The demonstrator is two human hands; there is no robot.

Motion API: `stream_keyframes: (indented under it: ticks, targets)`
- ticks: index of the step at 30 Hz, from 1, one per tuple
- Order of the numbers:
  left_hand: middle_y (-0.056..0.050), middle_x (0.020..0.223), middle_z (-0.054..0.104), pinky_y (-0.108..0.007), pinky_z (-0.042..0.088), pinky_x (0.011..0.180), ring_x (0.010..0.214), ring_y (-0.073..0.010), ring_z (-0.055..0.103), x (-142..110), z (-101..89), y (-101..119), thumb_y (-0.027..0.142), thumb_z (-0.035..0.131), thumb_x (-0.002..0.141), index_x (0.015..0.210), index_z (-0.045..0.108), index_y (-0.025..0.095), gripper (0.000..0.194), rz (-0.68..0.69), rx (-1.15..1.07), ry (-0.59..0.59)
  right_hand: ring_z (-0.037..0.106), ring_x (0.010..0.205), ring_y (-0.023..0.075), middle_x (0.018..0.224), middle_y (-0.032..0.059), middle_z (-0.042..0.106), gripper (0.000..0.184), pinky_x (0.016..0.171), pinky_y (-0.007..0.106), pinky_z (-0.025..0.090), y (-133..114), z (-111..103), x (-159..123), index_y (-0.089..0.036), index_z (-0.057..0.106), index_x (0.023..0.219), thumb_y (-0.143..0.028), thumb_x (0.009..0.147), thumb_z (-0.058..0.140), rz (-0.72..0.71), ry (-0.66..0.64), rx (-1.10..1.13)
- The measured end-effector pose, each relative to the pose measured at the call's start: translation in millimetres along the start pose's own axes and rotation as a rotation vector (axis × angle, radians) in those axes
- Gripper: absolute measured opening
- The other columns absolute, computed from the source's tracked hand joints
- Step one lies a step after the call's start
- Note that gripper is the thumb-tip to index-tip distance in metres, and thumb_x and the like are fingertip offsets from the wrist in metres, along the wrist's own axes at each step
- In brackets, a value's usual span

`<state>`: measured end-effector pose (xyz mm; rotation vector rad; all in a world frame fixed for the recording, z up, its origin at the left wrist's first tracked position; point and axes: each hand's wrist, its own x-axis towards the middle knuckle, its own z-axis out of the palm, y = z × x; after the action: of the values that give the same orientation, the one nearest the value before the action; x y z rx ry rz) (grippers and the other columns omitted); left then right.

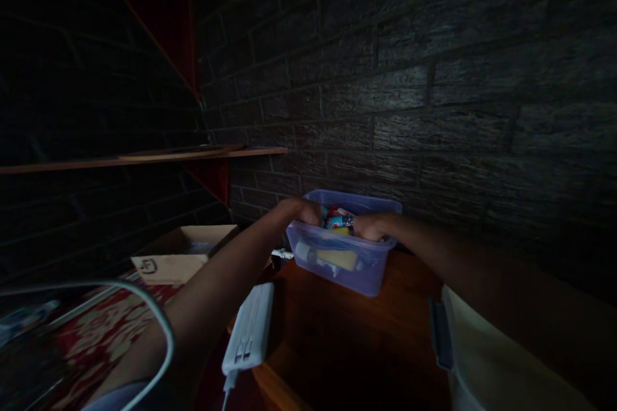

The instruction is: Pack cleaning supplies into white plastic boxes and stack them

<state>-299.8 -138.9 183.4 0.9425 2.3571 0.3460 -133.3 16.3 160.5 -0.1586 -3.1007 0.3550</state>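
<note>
A purple see-through plastic tub stands on the wooden table against the brick wall. Both of my hands reach down into it over the rim. My left hand is inside at the left end, its fingers hidden in the tub. At the right end, my right hand dips in beside a blue-labelled item, and its fingertips are also out of sight. Red and yellow packaging shows around that item. Through the front wall a pale yellow object and a white cap-like piece are visible.
A white power bank with a cable lies at the left edge of the wooden table. An open cardboard box sits on red patterned cloth. A clear container is at lower right. A shelf juts out upper left.
</note>
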Motion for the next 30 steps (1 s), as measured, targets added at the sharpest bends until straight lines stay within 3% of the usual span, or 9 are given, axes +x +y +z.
stream_keyframes:
  ticks: [5,9,11,15,18,21,24,28,30]
  targets:
    - [-0.009,0.117,0.068,-0.04,0.059,0.084,0.098,-0.0217,0.067,-16,-15.4,-7,0.038,0.064,0.097,0.119,0.065,0.014,0.033,0.19,-0.085,0.207,0.069,0.096,0.0193,0.108,0.0064,0.072,0.025,0.088,0.038,0.057,0,-42,-3,-0.017,0.071,0.102,-0.04,0.101,0.061,0.006,0.11,-0.051]
    - [-0.01,0.103,0.072,-0.029,0.05,0.073,0.09,-0.0208,0.066,-36,-21.6,11,0.053,0.055,0.096,0.108,0.072,0.012,0.045,0.412,-0.164,0.449,0.068,0.101,0.0204,0.114,0.008,0.07,0.025,0.091,0.041,0.057,-9,-62,-15,-0.017,0.069,0.11,-0.038,0.101,0.062,-0.007,0.304,-0.053]
    - [-0.007,0.102,0.073,-0.026,0.046,0.072,0.092,-0.0213,0.065,-44,-16.8,24,0.058,0.065,0.087,0.108,0.074,0.015,0.049,0.525,-0.164,0.479,0.068,0.099,0.0204,0.114,0.008,0.069,0.026,0.089,0.041,0.057,-13,-69,-21,-0.016,0.068,0.114,-0.038,0.101,0.062,-0.003,0.4,-0.037]
    - [0.0,0.081,0.071,-0.024,0.042,0.068,0.084,-0.0219,0.064,-55,-3.3,43,0.049,0.088,0.059,0.084,0.077,0.017,0.042,0.626,-0.131,0.455,0.068,0.095,0.0201,0.11,0.0071,0.069,0.029,0.085,0.04,0.058,-17,-91,-36,-0.016,0.065,0.119,-0.039,0.102,0.06,0.027,0.614,0.01]
    - [0.002,0.063,0.061,-0.025,0.041,0.065,0.074,-0.0213,0.061,-63,-0.9,48,0.045,0.087,0.059,0.067,0.072,0.016,0.033,0.632,-0.17,0.464,0.068,0.093,0.0204,0.103,0.0077,0.07,0.024,0.086,0.038,0.055,-14,-117,-55,-0.016,0.065,0.116,-0.033,0.103,0.055,0.022,0.739,0.032]
    - [0.0,0.072,0.068,-0.027,0.047,0.069,0.078,-0.022,0.064,-78,-4.4,55,0.043,0.083,0.065,0.082,0.075,0.013,0.035,0.671,-0.273,0.425,0.067,0.095,0.0231,0.1,0.0118,0.072,0.02,0.088,0.033,0.049,-4,-145,-83,-0.016,0.065,0.111,-0.02,0.101,0.049,0.019,0.85,0.05]
    - [-0.007,0.101,0.075,-0.032,0.052,0.081,0.093,-0.0246,0.068,-102,-6.8,72,0.039,0.083,0.067,0.113,0.072,0.012,0.054,0.75,-0.396,0.347,0.066,0.097,0.025,0.103,0.0129,0.072,0.023,0.087,0.032,0.046,8,-167,-116,-0.016,0.063,0.113,-0.017,0.099,0.045,0.033,0.961,0.086]
    - [-0.009,0.124,0.072,-0.035,0.052,0.095,0.112,-0.0257,0.066,-135,2.5,115,0.025,0.092,0.055,0.13,0.065,0.018,0.081,0.871,-0.494,0.21,0.064,0.095,0.024,0.103,0.0104,0.071,0.023,0.085,0.033,0.047,28,-184,-162,-0.017,0.062,0.11,-0.024,0.099,0.044,0.029,1.078,0.156]
    - [-0.009,0.123,0.073,-0.036,0.052,0.098,0.113,-0.0263,0.067,-146,13.2,141,0.024,0.094,0.053,0.127,0.067,0.019,0.079,0.909,-0.521,0.119,0.064,0.092,0.0231,0.1,0.0087,0.07,0.022,0.083,0.033,0.047,41,-189,-185,-0.018,0.063,0.107,-0.03,0.098,0.046,0.017,1.123,0.197]
